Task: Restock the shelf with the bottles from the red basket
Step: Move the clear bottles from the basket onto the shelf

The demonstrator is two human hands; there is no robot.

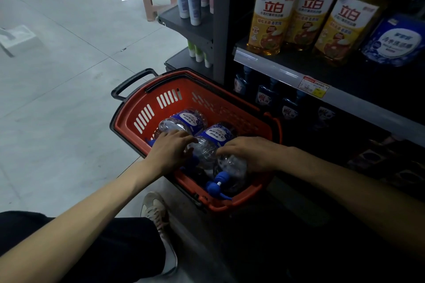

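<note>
The person is crouching over the basket (125, 132), which is sitting on the floor just beside the shelf (271, 68). Two clear bottles are lying on their sides in it, touching each other. The near bottle (210, 145) is lying with its long axis running from its blue label, farther from the person, back to its pump (217, 185), which is pointing at the person by the near rim. The far bottle (186, 120) is lying to its left.

The right hand (248, 154) is reaching over the near bottle from the right, its fingers (224, 150) curling over the shoulder and gripping it. The left hand (171, 147) is lying across the gap between the two bottles, fingers (186, 139) fairly straight and spread, resting on them without closing on either.

The right hand looks the better placed for lifting, with the left steadying the far side. The shelf is lying up and to the right, so the bottle will probably need turning upright, pump up, while it is swinging over to join the blue bottles (264, 96) standing in the dim lower bay.
</note>
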